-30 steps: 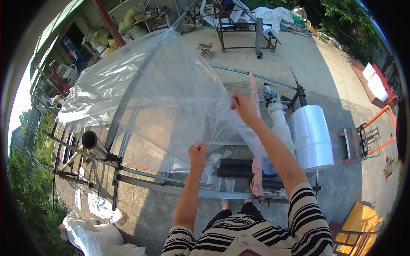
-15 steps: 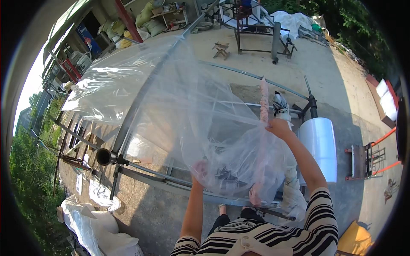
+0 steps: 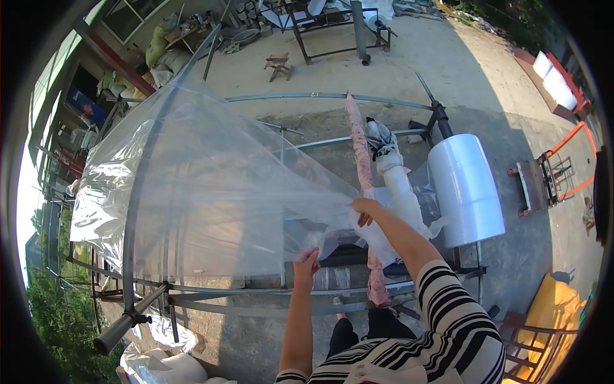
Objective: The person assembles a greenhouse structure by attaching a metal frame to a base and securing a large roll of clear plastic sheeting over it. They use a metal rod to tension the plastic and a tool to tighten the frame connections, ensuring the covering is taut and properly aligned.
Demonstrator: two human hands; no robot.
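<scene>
A large sheet of clear plastic film (image 3: 211, 198) stretches from the left side of a metal frame towards me, its near end gathered into folds. My right hand (image 3: 366, 210) grips the bunched film beside a bar wrapped in pink cloth (image 3: 357, 144), fingers curled down. Lower and to the left, my left hand (image 3: 307, 264) is closed on the film's near edge, thumb up. Right of the pink bar lies a roller wrapped in white plastic (image 3: 401, 192). A big roll of film (image 3: 465, 192) sits at the frame's right end.
Metal rails (image 3: 288, 97) border the frame, and a steel pipe (image 3: 131, 320) juts out at its near left corner. A flat hand trolley (image 3: 534, 185) stands to the right. Farther off are a small wooden stool (image 3: 277, 66) and a rusty metal stand (image 3: 332, 32).
The film has gone from loose and billowing over the pink bar to drawn flatter across the left. Both hands now grip its narrowed near end, and the view has shifted right.
</scene>
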